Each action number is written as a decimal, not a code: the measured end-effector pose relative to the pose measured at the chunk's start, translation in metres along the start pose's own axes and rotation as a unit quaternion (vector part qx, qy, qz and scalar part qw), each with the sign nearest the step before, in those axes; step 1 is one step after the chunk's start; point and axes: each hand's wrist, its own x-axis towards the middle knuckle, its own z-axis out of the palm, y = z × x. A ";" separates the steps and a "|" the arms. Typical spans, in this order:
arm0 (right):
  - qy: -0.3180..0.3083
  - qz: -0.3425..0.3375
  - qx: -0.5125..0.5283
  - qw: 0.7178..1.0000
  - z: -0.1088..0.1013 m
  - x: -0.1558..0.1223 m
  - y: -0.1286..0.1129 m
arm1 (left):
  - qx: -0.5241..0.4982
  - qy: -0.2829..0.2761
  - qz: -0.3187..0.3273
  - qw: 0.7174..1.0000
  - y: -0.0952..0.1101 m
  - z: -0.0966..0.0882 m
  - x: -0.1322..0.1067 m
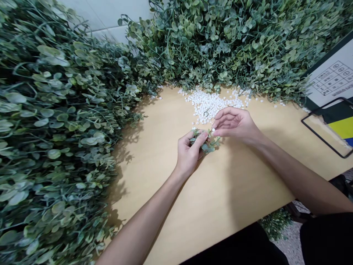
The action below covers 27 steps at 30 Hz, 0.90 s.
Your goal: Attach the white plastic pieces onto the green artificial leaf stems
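Observation:
A small green leafy sprig (210, 146), which looks artificial, is pinched between the thumb and fingers of my left hand (190, 149). Two tiny white pieces show at its upper tips. My right hand (234, 125) meets the sprig from the right, thumb and forefinger closed around a small white piece (213, 130) at a stem tip. Whether that piece sits on the stem cannot be made out. Just beyond both hands lies a spread pile of small white pieces (205, 105), with a short dark green bit on top.
Dense leafy greenery (63, 129) lines the left side, and more greenery (220, 40) runs along the back of the wooden table (171, 221). On the right stand a printed box (331, 81) and a black wire frame (327, 138). Another leafy bunch (275, 223) shows below the table edge.

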 end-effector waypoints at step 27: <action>-0.004 0.002 -0.017 1.000 -0.003 0.000 0.000 | 0.000 -0.006 -0.020 1.000 0.002 0.000 0.000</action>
